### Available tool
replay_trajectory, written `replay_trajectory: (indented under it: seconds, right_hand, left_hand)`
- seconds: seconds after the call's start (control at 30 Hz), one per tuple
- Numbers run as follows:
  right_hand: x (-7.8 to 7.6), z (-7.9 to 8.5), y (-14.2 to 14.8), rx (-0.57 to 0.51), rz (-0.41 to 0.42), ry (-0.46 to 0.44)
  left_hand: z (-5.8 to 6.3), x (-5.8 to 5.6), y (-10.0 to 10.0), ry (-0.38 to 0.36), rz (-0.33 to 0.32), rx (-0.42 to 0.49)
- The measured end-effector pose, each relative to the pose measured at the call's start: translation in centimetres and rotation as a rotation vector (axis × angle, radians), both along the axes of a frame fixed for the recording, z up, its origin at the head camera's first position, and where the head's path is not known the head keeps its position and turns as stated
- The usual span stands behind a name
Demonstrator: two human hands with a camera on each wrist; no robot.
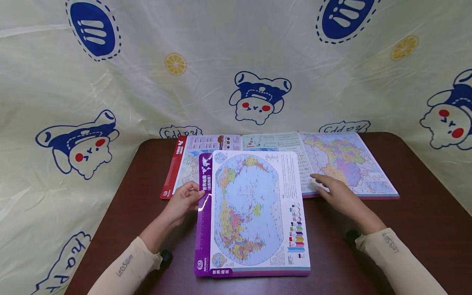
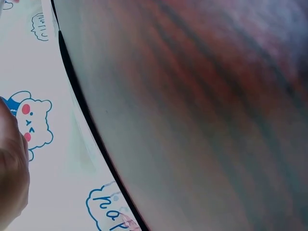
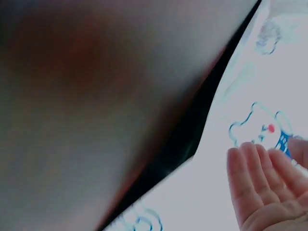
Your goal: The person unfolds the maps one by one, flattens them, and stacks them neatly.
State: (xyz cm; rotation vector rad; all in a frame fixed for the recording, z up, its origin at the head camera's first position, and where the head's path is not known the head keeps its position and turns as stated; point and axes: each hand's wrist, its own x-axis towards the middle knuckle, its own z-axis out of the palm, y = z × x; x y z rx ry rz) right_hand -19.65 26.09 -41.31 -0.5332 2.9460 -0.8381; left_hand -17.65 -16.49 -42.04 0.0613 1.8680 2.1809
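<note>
A purple-edged world map booklet (image 1: 247,213) lies in front of the person, turned sideways and overlapping the lower part of an opened map spread behind it. The left hand (image 1: 184,201) pinches the booklet's purple left edge; in the left wrist view only part of that hand (image 2: 12,168) shows. To the booklet's right, the right hand (image 1: 337,196) has loosely extended fingers over the near edge of the spread's right-hand map page (image 1: 337,159). The right wrist view shows that hand (image 3: 269,192) with straight fingers and nothing in them.
A red-edged map sheet (image 1: 191,164) forms the left part of the spread at the back of the dark brown table (image 1: 125,229). Behind the table hangs a pale cloth (image 1: 206,94) printed with cartoon bears and orange slices.
</note>
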Motion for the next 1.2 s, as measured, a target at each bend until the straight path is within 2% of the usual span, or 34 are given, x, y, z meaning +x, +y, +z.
replay_trajectory:
  seconds: [0.1, 0.27, 0.37, 0.6, 0.87, 1.07, 1.2]
  right_hand:
    - [1.0, -0.2, -1.1, -0.182, -0.043, -0.016]
    - [2.6, -0.5, -2.5, -0.498, -0.051, -0.151]
    - [3.0, -0.8, -3.1, -0.597, -0.05, -0.201]
    - [3.4, -1.0, -4.0, -0.629, -0.08, -0.195]
    - [3.7, -0.4, -4.1, -0.633, -0.082, -0.218]
    - [3.6, 0.2, -3.7, -0.597, -0.062, -0.204]
    - [3.4, 0.6, -3.6, -0.616, -0.095, -0.196]
  left_hand:
    - [0.0, 0.0, 0.0, 0.002, 0.009, 0.006]
    - [-0.1, 0.0, 0.1, -0.009, 0.026, 0.017]
    - [-0.1, 0.0, 0.3, -0.01, 0.033, 0.017]
    - [-0.1, 0.0, 0.4, -0.012, 0.029, 0.013]
    - [-0.1, -0.1, 0.4, -0.001, 0.003, -0.008]
    - [0.1, -0.2, 0.2, 0.006, 0.017, 0.015]
    - [0.4, -0.2, 0.1, 0.011, 0.029, 0.034]
